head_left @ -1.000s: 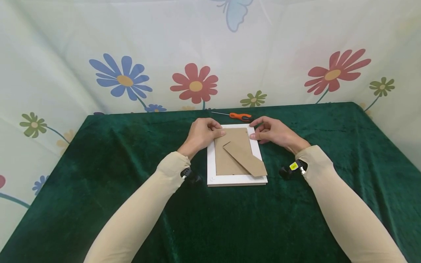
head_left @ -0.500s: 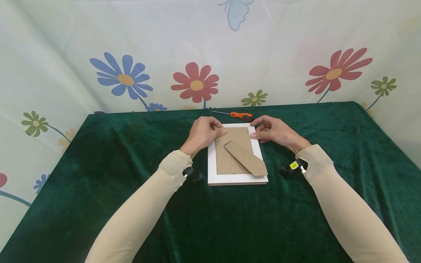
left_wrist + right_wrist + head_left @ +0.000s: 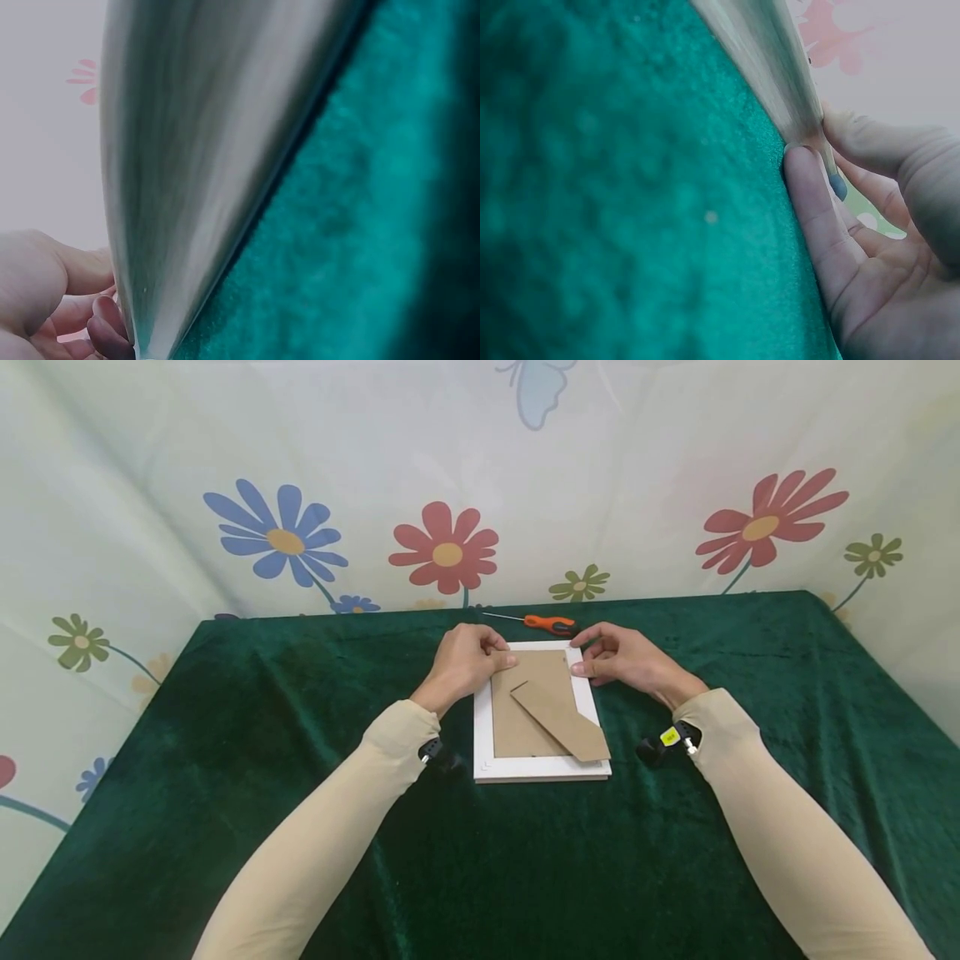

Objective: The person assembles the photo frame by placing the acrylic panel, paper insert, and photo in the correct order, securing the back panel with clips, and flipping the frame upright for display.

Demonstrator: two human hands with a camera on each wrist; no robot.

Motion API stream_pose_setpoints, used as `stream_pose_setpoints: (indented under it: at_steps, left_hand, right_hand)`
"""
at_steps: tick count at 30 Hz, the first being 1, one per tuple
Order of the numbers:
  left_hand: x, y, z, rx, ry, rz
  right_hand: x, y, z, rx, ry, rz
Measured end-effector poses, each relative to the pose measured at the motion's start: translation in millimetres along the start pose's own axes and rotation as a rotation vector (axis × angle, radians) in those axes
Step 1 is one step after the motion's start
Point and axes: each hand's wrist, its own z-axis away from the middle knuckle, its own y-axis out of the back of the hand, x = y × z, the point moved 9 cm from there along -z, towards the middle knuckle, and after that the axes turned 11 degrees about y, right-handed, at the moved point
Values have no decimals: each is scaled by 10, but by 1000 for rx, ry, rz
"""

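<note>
A white picture frame point(image 3: 540, 768) lies face down on dark green cloth, its brown backing board point(image 3: 513, 714) up. A brown easel leg point(image 3: 562, 722) slants across the board, its end overlapping the rim at the near right. My left hand point(image 3: 465, 664) grips the far left corner, thumb over the board and fingers curled at the far edge. At the far right corner my right hand point(image 3: 622, 660) pinches the rim, thumb on top. The right wrist view shows a finger point(image 3: 814, 187) against the frame's side point(image 3: 780, 67), low by the cloth.
Just beyond the frame lies a screwdriver point(image 3: 550, 625) with an orange and black handle, its shaft pointing left. The green cloth point(image 3: 300, 777) covers the table. A white curtain point(image 3: 337, 435) with printed flowers hangs behind and at the sides.
Frame and hands shift very slightly in the picture, along with the background. Both hands keep their places at the far corners.
</note>
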Motion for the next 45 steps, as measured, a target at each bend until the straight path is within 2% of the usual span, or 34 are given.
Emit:
stream_pose_setpoints:
  at_steps: [12,24,45]
  left_hand:
    - [-100,13,34,-24,21,11]
    - [-44,11,40,-11,-16,16]
    - [-100,13,-21,-41,42,46]
  right_hand:
    - [20,-70,-6,-12,0,-6]
    - [57,-31,24,-3,-10,14]
    - [36,-20,10,-6,-17,12]
